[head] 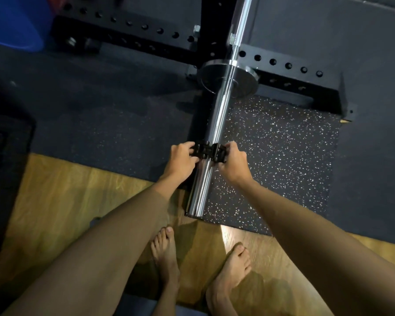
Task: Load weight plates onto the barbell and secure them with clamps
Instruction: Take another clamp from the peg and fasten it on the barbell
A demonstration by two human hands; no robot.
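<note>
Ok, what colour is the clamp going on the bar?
Black. The clamp, held by both hands around the chrome sleeve, shows best in the head view.

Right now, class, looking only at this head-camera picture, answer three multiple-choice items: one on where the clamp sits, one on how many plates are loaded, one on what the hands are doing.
1. Where is the clamp?
A. On the barbell sleeve, apart from the weight plate
B. Pressed flush against the plate
C. Lying on the wooden floor

2. How many plates are on this end of the bar?
A. None
B. One
C. Three

3. What are the hands doing?
A. Both hanging free
B. Only one touches the clamp
C. The left hand and the right hand each grip a side of the clamp

Answers:
1 A, bare chrome shows between clamp and plate.
2 B, a single dark disc sits against the collar.
3 C, fingers of both hands close on the black clamp's two sides.
</note>
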